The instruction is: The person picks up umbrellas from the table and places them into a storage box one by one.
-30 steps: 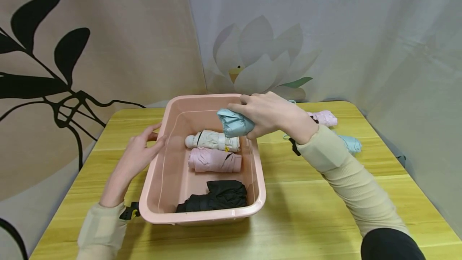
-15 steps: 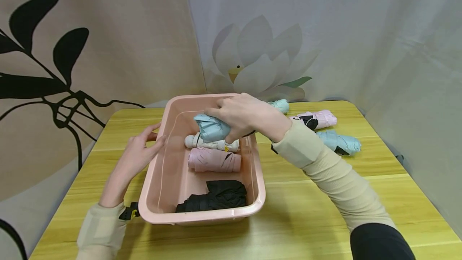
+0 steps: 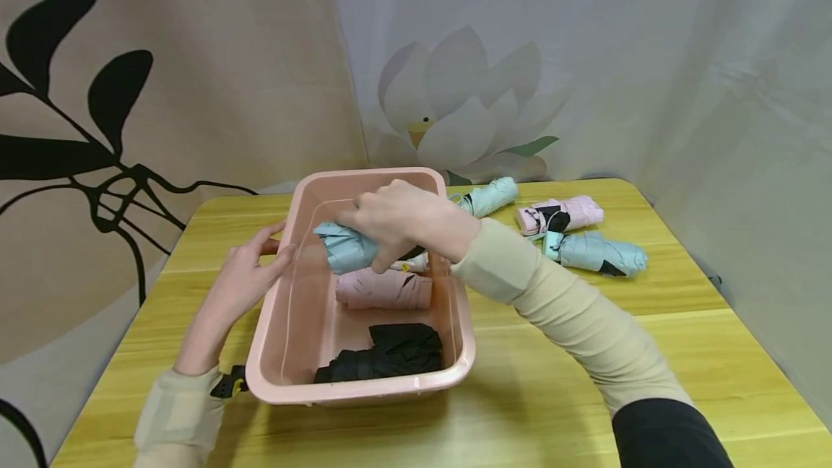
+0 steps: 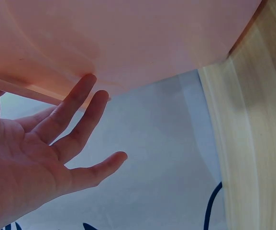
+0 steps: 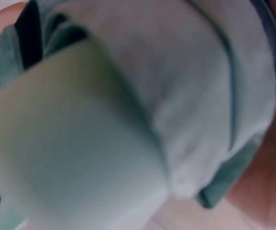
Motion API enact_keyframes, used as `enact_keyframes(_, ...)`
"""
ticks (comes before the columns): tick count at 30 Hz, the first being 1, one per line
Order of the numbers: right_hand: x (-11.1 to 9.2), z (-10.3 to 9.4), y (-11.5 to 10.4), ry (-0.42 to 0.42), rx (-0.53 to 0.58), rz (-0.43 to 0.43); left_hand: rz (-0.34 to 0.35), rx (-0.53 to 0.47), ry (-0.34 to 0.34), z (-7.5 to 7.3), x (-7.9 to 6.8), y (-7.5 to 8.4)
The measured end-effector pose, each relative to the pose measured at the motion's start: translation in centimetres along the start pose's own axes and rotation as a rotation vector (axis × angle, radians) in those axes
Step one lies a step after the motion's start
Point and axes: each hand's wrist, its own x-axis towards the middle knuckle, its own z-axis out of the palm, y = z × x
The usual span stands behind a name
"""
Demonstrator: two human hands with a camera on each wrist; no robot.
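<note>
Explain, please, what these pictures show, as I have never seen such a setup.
These are a person's hands, no machine. The wide view is from a head camera; the close ones, from each wrist. The right hand holds a light blue umbrella over or in a pink tub; the left hand touches its edge. Inside lie a white umbrella, a pink umbrella and a black bundle. On the table lie a mint umbrella, a second pink umbrella and a second blue umbrella.

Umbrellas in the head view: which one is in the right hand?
The light blue umbrella over the tub: the right hand grips only this one. The similar blue umbrella lies right, on the table.
</note>
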Motion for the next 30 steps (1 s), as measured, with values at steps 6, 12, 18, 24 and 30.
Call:
enact_keyframes(6, 0.9, -0.1, -1.7, -0.037, -0.042, -0.039, 0.011, 0.016, 0.013, 0.0, 0.0, -0.1)
enact_keyframes(12, 1.9, 0.0, -3.3, -0.076, -0.084, -0.052, 0.006, 0.034, 0.014, -0.1, 0.1, -0.1)
enact_keyframes(18, 2.7, 0.2, -4.3, -0.144, -0.018, -0.065, 0.018, 0.032, 0.013, -0.1, 0.1, -0.2)
enact_keyframes(24, 3.0, 0.5, -5.0, -0.185, 0.075, -0.094, 0.013, 0.022, -0.005, -0.1, 0.0, -0.3)
enact_keyframes(30, 3.3, 1.1, -5.6, -0.198, 0.058, -0.098, 0.012, 0.030, -0.014, -0.1, -0.1, -0.3)
